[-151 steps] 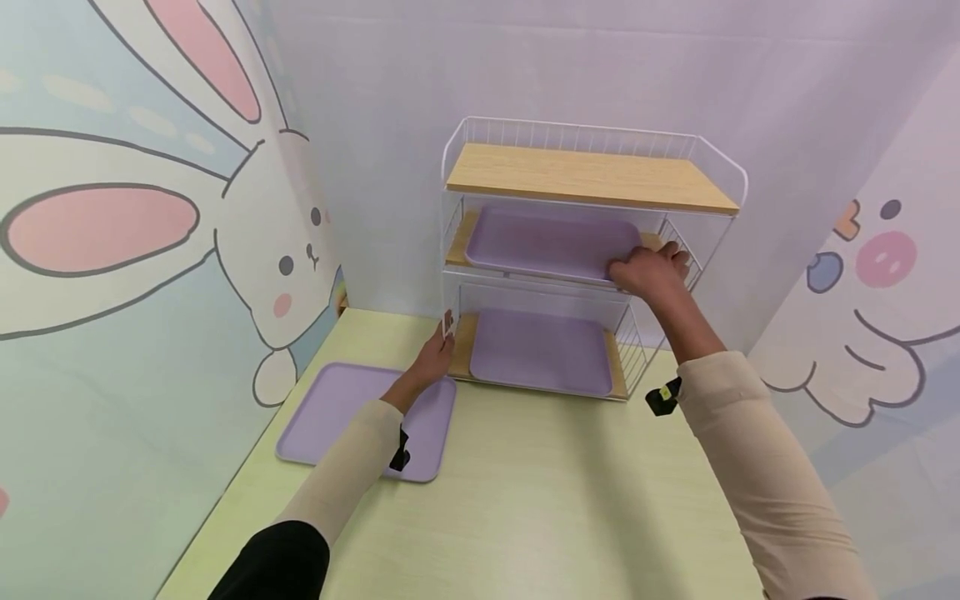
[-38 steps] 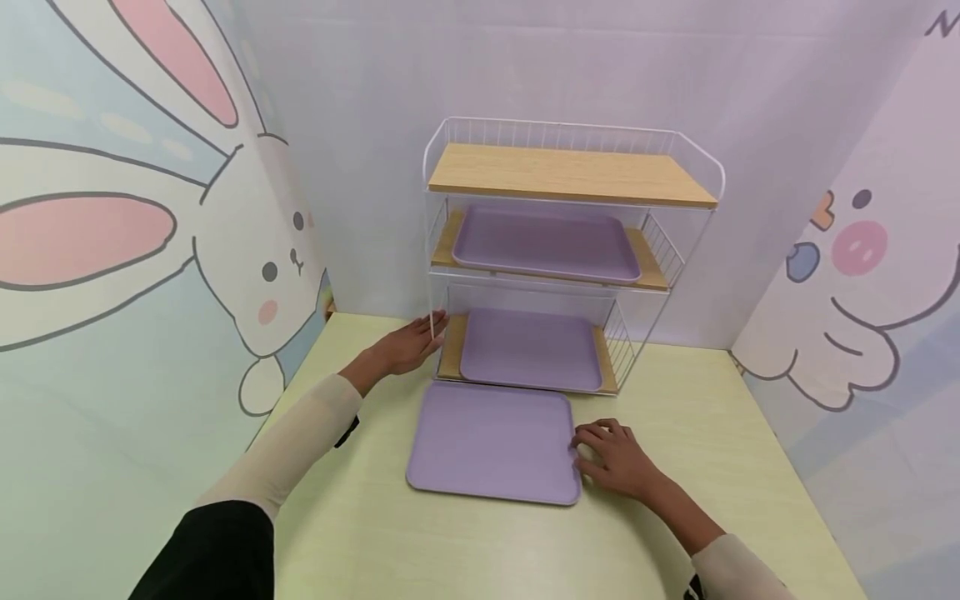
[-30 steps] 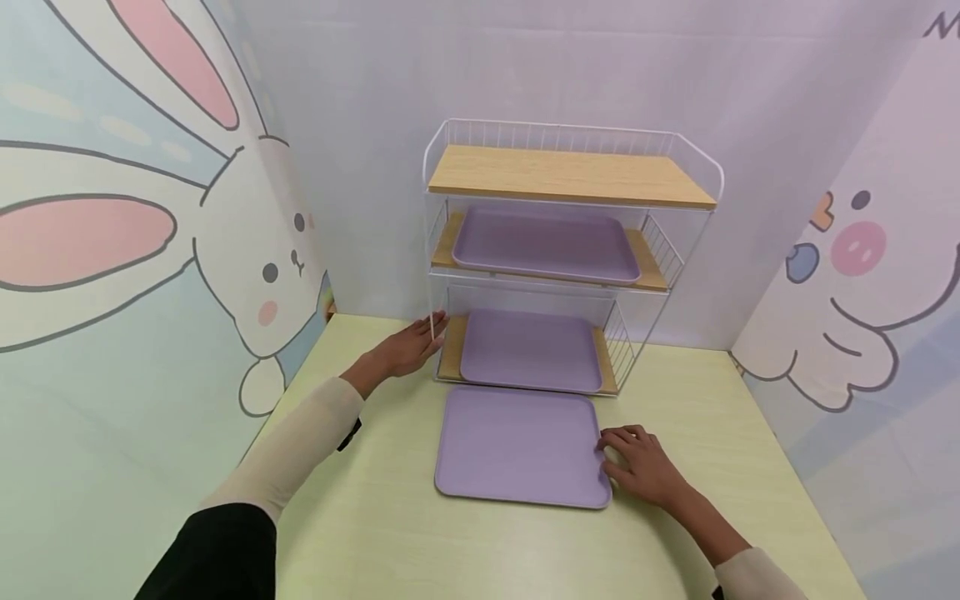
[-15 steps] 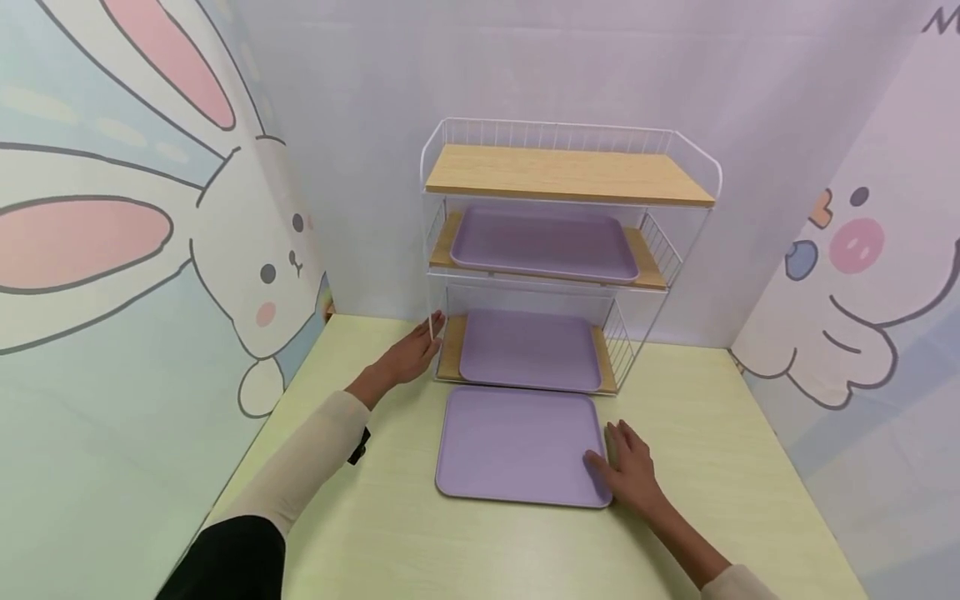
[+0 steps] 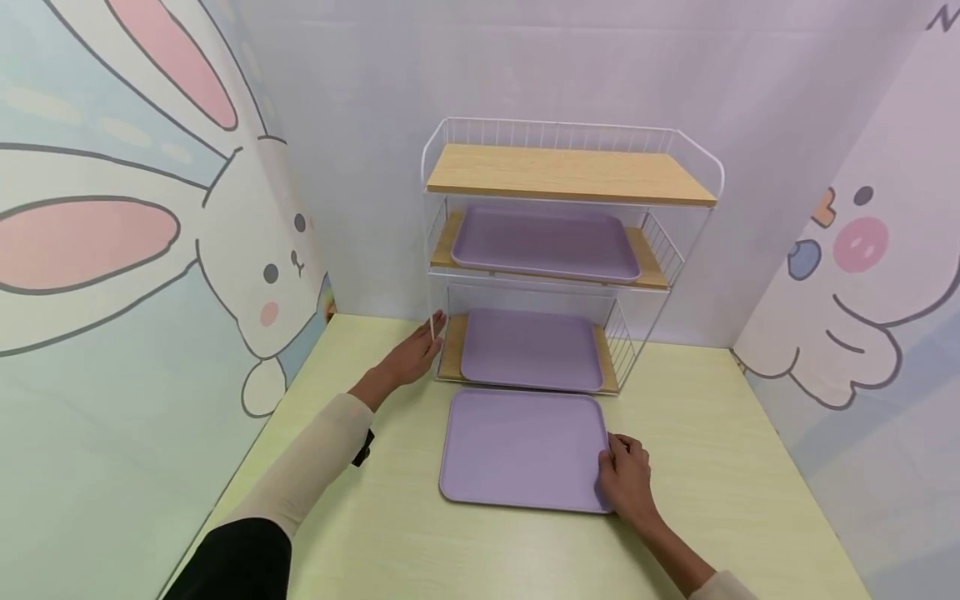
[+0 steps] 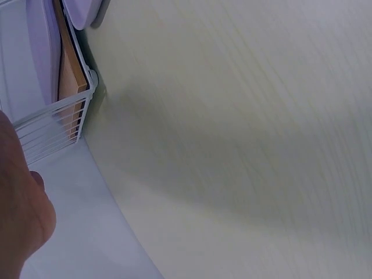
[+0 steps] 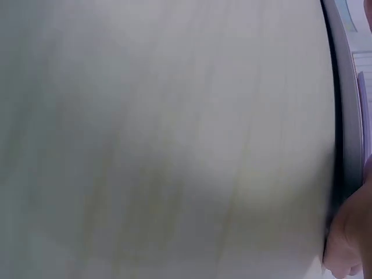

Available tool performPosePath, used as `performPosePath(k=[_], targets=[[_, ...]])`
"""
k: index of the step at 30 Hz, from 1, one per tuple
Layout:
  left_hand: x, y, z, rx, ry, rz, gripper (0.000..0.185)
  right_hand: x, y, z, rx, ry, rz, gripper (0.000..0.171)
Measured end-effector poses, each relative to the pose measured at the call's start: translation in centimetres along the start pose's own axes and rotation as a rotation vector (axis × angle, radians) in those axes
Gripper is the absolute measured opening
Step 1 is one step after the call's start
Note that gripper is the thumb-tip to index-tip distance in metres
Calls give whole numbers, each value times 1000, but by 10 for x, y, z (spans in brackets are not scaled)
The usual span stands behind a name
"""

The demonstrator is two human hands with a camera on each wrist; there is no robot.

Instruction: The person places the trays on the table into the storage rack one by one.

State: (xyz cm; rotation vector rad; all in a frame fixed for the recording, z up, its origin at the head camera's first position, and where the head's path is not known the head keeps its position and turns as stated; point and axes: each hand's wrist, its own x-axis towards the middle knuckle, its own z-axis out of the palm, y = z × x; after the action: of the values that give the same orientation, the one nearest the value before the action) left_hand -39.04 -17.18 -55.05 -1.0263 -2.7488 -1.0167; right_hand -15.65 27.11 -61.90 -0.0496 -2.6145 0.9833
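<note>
Low in the frame, right of centre, the right hand (image 5: 624, 481) grips the right edge of a purple tray (image 5: 522, 450), fingers curled over the rim near its front corner. The tray lies flat on the table (image 5: 720, 467), at centre, its far edge just in front of the rack (image 5: 570, 250). In the right wrist view only the tray's rim (image 7: 347, 145) and a bit of the hand show at the right edge. Farther back, left of centre, the left hand (image 5: 411, 357) rests with relaxed, nearly straight fingers against the rack's front left post. The rack stands at the back, upper centre: a second tray (image 5: 531, 348) lies on its bottom shelf, a third tray (image 5: 546, 243) on the middle shelf, with a bare wooden top shelf (image 5: 567, 174) above them.
</note>
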Motion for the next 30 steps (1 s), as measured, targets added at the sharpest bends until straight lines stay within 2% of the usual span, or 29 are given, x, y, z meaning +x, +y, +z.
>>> performPosePath(k=[1,2,9,13,17,18,21,24,25,28,30], targets=[[0,2,0,15,-2,-8,71,-1,-3,-2,5,-13,27,47],[-3,16,-5,23,-8,-41,67,-2,-7,-5,18,-24,59,48],[-5,30,-7,145,-22,-98,61,-2,-27,-23,111,-195,290,58],[-6,32,-8,117,-24,-98,61,-3,-27,-25,209,-248,366,64],[-6,33,-6,64,-10,-93,61,-2,-24,-23,359,-262,420,90],[-6,30,-4,56,-3,-72,62,-2,-23,-23,398,-265,437,98],[2,-14,20,-3,55,-29,67,-1,-24,-23,486,-265,492,110],[14,-72,49,-30,103,-3,72,0,-25,-26,538,-258,524,110],[20,-90,58,-52,119,-18,71,0,-25,-28,556,-255,534,110],[25,-104,70,-110,143,-29,71,2,-27,-33,596,-249,554,110],[26,-104,74,-157,166,-43,71,5,-27,-38,612,-244,561,110]])
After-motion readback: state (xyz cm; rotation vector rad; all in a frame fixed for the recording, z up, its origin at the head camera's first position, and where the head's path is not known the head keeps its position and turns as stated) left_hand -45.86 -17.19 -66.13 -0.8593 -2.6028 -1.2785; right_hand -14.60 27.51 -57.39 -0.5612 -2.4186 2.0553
